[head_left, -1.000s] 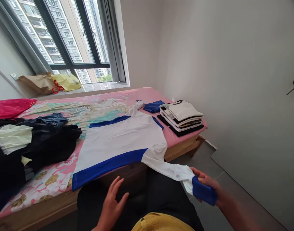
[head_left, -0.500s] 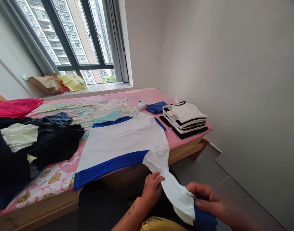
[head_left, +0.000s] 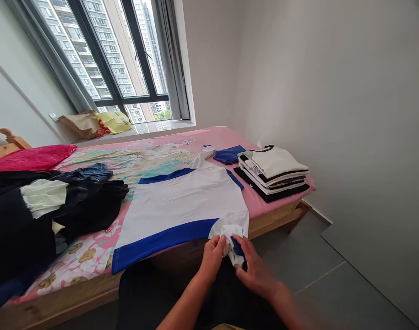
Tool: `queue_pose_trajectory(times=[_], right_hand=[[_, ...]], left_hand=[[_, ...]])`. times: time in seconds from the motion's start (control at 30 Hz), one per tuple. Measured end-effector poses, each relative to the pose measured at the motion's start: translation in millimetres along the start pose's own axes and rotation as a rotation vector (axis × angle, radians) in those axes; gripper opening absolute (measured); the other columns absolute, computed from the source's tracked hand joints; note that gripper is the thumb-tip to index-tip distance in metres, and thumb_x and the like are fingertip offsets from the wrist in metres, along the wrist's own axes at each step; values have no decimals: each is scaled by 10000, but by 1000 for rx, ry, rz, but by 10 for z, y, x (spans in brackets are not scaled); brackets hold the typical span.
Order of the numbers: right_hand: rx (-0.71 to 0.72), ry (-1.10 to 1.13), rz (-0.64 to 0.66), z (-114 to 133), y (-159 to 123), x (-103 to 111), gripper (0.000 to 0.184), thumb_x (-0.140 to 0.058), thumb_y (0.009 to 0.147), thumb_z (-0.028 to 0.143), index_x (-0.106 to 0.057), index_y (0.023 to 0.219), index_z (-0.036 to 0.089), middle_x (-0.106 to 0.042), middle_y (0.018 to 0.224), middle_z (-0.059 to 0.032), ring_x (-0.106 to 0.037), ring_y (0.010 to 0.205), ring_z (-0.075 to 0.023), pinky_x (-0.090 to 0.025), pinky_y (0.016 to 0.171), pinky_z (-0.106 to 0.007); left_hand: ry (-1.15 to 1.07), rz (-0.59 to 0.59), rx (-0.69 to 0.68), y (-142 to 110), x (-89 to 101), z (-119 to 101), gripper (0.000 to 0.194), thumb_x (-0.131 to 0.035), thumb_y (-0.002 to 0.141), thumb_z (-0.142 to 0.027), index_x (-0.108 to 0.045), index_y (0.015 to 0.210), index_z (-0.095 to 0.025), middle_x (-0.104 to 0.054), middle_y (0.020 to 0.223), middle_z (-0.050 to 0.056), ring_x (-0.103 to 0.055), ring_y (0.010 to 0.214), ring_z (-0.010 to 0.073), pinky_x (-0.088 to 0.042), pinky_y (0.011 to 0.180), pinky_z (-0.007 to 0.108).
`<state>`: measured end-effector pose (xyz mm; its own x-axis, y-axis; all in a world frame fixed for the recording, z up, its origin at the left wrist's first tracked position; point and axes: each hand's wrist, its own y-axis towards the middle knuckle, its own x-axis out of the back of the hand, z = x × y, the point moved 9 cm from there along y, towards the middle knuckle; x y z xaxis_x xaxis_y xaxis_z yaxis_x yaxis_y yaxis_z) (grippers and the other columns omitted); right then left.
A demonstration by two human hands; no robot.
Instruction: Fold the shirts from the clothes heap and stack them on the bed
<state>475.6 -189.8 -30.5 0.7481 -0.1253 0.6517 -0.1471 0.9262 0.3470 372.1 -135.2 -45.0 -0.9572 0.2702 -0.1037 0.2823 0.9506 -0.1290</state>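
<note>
Shirt (head_left: 182, 197): It lay flat on the bed (head_left: 211, 134), a blue side panel along the near edge, likely so that we could work its sleeve from our side.
Near sleeve (head_left: 233, 228): It was bunched just off that edge between our two hands, apparently to keep loose cloth from trailing.
Left hand (head_left: 214, 250): We pinched the white fabric between thumb and fingers, seemingly to steady the gathers.
Right hand (head_left: 248, 261): We grasped the same bunch from the opposite side, at the blue cuff (head_left: 237, 247), which probably kept the end under control.
Far sleeve (head_left: 206, 153): It stretched away across the bed, untouched by us.
Stack (head_left: 280, 165): Folded clothes sat squared near the bed's corner, beside a blue cloth (head_left: 229, 154), presumably to stay neat.
Heap (head_left: 95, 201): Dark garments lay loose on the left, leaving the middle for the shirt.
</note>
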Motion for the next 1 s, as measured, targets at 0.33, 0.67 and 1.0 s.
queue_pose_trajectory(times=[0.33, 0.67, 1.0], right_hand=[[-178, 98, -261, -305, 242, 139, 397, -484, 858, 376, -444, 1222, 222, -562, 1169, -94, -554, 1063, -222, -464, 907, -381], [-293, 77, -252, -403, 170, 297, 462, -567, 756, 522, -563, 1136, 259, -602, 1144, -49, -567, 1045, -244, -431, 939, -401], [-441, 9, -244, -566, 95, 355, 559, -568, 703, 523, -532, 1199, 267, -613, 1127, -56, -595, 980, -265, -491, 821, -399]], left_hand=[[470, -105, -336, -379, 445, -296, 364, -526, 826, -350, -573, 1162, -219, -558, 1231, 84, -467, 1184, 240, -349, 1015, 395], [1480, -632, -285, -1153, 2873, -192, 429, -535, 777, -234, -512, 1205, -209, -412, 1390, 129, -286, 1333, 313, -210, 1064, 561], [1467, -552, -327, -1127, 3419, -155, 263, -446, 832, -234, -609, 1038, -239, -560, 1252, 67, -481, 1196, 237, -253, 1079, 494]])
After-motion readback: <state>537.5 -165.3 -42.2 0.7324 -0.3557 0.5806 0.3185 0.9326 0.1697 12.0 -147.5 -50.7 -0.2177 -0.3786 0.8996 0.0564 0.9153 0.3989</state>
